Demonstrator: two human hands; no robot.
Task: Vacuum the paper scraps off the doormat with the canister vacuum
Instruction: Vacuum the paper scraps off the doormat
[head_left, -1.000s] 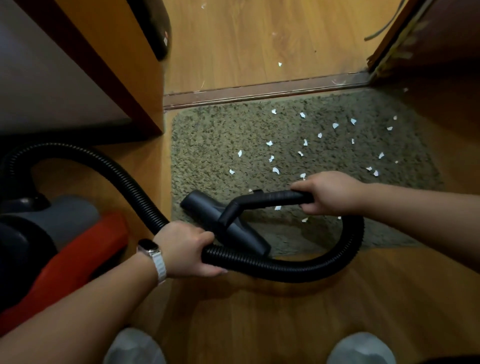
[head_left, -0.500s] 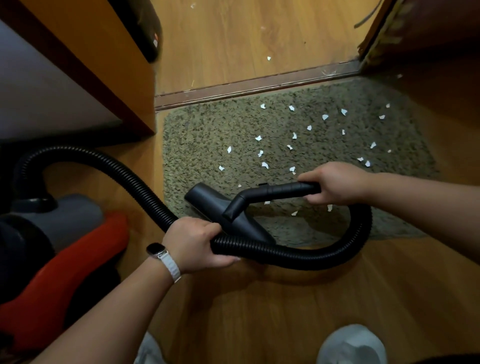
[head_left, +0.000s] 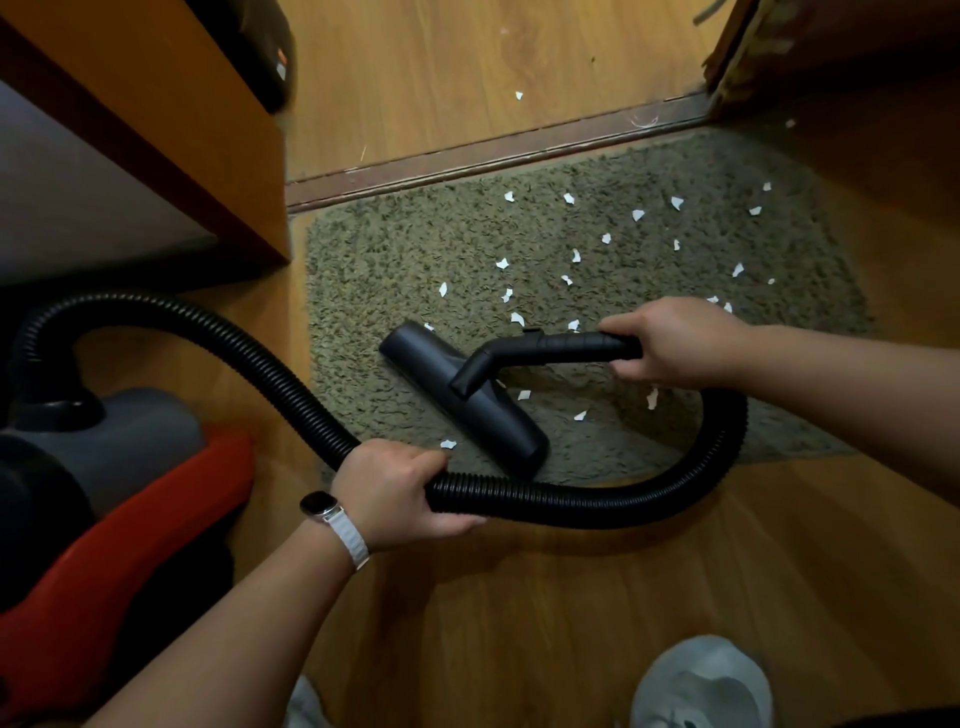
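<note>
Two hands, both gripping: right hand (head_left: 675, 343) closed round the handle tube (head_left: 563, 345); left hand (head_left: 395, 493) closed round the ribbed hose (head_left: 571, 503) at the near edge of the doormat (head_left: 395, 249). Floor nozzle (head_left: 462, 395): on the doormat, near-left part. Paper scraps (head_left: 502, 263): on the doormat, mostly beyond and right of the nozzle. Canister vacuum (head_left: 119, 493): floor, left. Recommended: nozzle flat, slow overlapping strokes, left hand feeding slack.
</note>
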